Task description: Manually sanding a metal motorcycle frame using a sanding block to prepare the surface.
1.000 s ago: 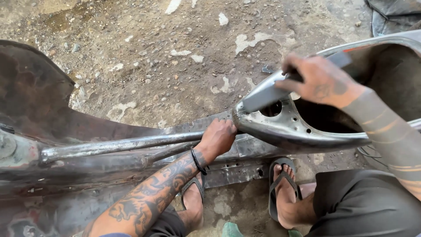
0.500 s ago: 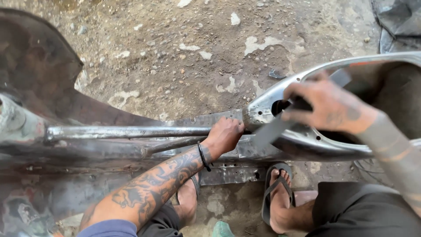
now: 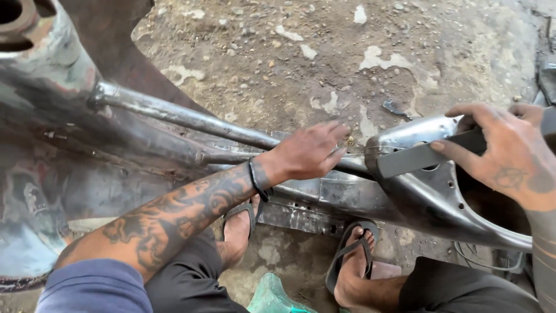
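A: How much room is there around the work?

B: Beyond the bare metal scooter frame (image 3: 347,197) lies open dirt ground (image 3: 324,58), pebbled and patched with pale flakes. On the near side it is tight: two feet in flip-flops, one (image 3: 240,229) under the left forearm and one (image 3: 353,261) under the frame's floor section, sit close against the metal.

A: And the frame itself?

B: Grey, scraped steel with rusty blotches. A round tube (image 3: 191,119) runs from the steering head (image 3: 40,52) at upper left down towards the middle. On the right the shell opens into a dark hollow with a curved rim (image 3: 492,232) and small holes in its skin.

A: The hands?

B: The left hand (image 3: 307,152), tattooed along the forearm with a dark band at the wrist, lies flat on the tube, fingers stretched out, its grip wide and closed on nothing. The right hand (image 3: 504,150) has its grip wrapped round a flat grey bar-like tool (image 3: 417,157), whose end rests on the front edge of the shell.

A: Anything inside the hollow?

B: Too dark to tell.
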